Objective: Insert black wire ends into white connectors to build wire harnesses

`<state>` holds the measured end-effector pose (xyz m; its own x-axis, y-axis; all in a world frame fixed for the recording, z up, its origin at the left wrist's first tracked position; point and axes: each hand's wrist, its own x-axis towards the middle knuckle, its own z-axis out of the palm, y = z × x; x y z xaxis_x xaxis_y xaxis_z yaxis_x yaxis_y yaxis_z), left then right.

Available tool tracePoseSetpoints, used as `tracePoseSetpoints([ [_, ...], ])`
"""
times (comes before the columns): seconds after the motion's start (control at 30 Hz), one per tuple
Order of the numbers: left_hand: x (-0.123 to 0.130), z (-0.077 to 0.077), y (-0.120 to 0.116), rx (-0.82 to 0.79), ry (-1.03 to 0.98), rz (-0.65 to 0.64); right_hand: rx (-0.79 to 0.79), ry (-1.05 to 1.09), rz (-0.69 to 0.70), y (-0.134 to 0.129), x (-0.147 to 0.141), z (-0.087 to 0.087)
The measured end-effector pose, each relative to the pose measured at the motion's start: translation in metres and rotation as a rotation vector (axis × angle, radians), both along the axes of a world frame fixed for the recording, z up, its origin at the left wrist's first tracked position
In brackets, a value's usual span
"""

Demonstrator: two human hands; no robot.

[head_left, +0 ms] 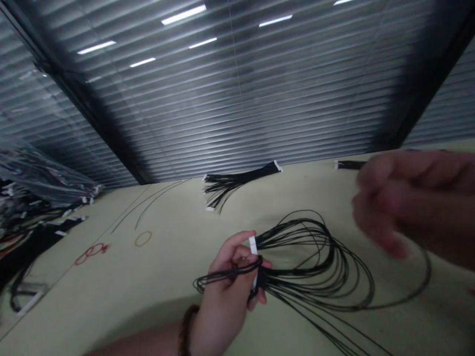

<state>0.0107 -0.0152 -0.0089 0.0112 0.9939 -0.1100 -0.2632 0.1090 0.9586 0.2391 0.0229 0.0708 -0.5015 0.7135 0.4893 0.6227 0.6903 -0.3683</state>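
Note:
My left hand (232, 291) is closed around a black wire harness (326, 247) near the lower middle. Between its fingers and thumb stands a white connector (253, 244), with many thin black wires looping out to the right. A small bunch of wire loops (218, 277) sticks out to the left across the hand. My right hand (404, 198), blurred by motion, is raised at the right with its fingers pinched. A single black wire (404, 299) runs from the harness up to that hand; the wire's end is hidden by the fingers.
On the pale table (166, 291) lie a wire bundle with white connectors (241, 180), another bundle (349, 164), loose wires (148, 205), a yellow rubber band (143, 239) and red bands (91, 253). Harnesses and a plastic bag (44, 170) pile up at left. Blinds (237, 99) rise behind.

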Motion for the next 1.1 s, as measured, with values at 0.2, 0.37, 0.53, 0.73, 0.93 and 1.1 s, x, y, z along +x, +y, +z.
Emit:
tracePoseSetpoints([
  [0.2,0.007,-0.004,-0.008,0.098,-0.116,-0.130,-0.048,0.033,0.101,-0.030,-0.029,-0.039],
  [0.37,0.005,-0.012,-0.009,0.150,-0.130,-0.206,0.078,0.016,0.071,-0.027,-0.035,-0.051],
  [0.53,0.004,-0.014,-0.009,0.150,-0.121,-0.211,0.132,-0.012,0.080,-0.026,-0.039,-0.053],
  [0.73,0.003,-0.016,-0.008,0.168,-0.135,-0.230,0.153,-0.016,0.092,-0.027,-0.040,-0.051],
  [0.93,0.002,-0.015,-0.008,0.159,-0.134,-0.214,0.190,-0.018,0.095,-0.028,-0.040,-0.050],
  [1.1,0.003,-0.018,-0.008,0.188,-0.182,-0.248,0.192,-0.033,0.093,-0.027,-0.041,-0.053],
])
